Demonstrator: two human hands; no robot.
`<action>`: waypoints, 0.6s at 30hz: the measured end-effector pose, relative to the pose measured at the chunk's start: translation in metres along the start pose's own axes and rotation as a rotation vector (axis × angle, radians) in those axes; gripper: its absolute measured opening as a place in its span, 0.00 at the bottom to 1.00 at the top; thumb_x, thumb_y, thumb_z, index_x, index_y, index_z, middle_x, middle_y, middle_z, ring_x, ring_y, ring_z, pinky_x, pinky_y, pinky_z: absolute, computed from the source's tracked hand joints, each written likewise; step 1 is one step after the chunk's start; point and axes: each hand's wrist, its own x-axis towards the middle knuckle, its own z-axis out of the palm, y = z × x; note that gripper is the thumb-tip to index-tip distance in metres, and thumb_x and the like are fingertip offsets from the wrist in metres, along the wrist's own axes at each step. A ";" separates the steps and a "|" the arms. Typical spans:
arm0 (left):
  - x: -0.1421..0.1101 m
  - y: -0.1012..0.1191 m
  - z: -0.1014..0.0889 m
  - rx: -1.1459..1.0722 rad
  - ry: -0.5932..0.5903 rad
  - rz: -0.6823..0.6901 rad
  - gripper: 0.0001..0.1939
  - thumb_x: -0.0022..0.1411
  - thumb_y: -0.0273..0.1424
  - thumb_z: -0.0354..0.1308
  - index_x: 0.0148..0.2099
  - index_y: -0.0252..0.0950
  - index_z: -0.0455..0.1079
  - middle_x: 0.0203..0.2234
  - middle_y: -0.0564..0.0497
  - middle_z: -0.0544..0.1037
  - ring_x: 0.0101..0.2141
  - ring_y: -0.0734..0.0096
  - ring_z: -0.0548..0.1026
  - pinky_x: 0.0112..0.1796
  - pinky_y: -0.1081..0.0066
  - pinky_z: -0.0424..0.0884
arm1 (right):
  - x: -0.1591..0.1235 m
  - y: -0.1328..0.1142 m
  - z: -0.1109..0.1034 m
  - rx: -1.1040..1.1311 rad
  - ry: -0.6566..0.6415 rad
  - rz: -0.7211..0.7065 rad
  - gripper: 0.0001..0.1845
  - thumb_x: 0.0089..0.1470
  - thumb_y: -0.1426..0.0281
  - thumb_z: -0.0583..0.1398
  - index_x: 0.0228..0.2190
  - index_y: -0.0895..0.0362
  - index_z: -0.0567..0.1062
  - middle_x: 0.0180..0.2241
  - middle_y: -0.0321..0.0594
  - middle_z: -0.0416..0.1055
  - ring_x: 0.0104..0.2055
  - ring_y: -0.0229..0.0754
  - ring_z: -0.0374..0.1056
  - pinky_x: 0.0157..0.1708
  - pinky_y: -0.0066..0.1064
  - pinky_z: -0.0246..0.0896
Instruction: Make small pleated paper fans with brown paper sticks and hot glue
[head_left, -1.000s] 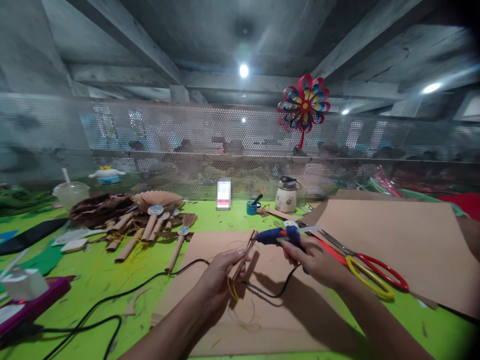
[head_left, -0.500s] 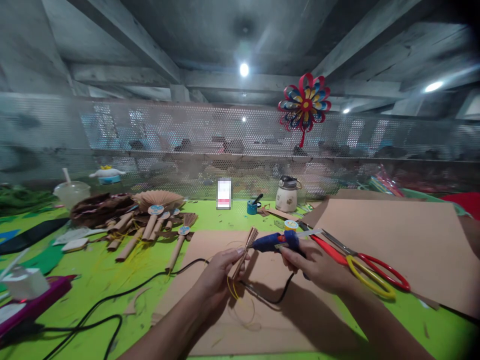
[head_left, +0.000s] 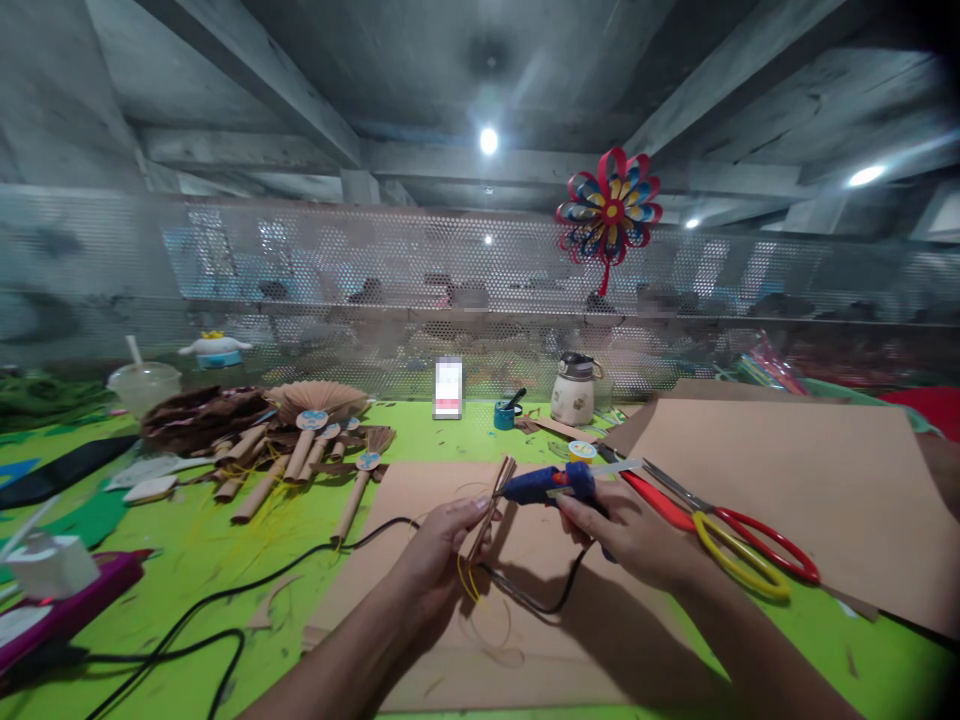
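My left hand (head_left: 444,538) pinches a slim brown pleated-paper bundle (head_left: 493,503) above flat brown paper sheets (head_left: 450,680), my grip covering part of it. My right hand (head_left: 626,525) wraps a dark-blue plastic glue gun (head_left: 544,487), hiding its trigger; the nozzle (head_left: 505,493) sits lower along the bundle than a second ago.

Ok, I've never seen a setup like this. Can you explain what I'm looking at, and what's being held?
There's no machine: these are one person's two bare hands, seen by a camera worn on their head, looking forward and down. The left hand grips folded brown paper. The right hand holds a blue glue gun, its nozzle at the paper; whether it touches, I can't tell. Below them, brown sheets lie on a green table. Paper fans lie to the left, scissors to the right, and a bottle stands farther back.
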 end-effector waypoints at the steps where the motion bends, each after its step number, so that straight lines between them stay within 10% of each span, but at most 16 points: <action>1: 0.000 0.000 -0.001 -0.005 -0.003 0.000 0.08 0.55 0.30 0.64 0.31 0.27 0.76 0.23 0.51 0.72 0.21 0.80 0.67 0.23 0.78 0.65 | 0.000 -0.002 0.000 -0.001 -0.010 -0.011 0.23 0.62 0.55 0.52 0.24 0.57 0.71 0.24 0.40 0.70 0.29 0.41 0.67 0.32 0.32 0.59; 18: 0.000 0.001 -0.002 -0.016 -0.014 -0.002 0.08 0.57 0.29 0.63 0.33 0.27 0.76 0.21 0.51 0.72 0.20 0.81 0.67 0.22 0.80 0.64 | 0.009 0.019 -0.002 0.163 0.163 -0.013 0.26 0.63 0.53 0.51 0.23 0.58 0.71 0.22 0.39 0.68 0.26 0.40 0.65 0.29 0.31 0.59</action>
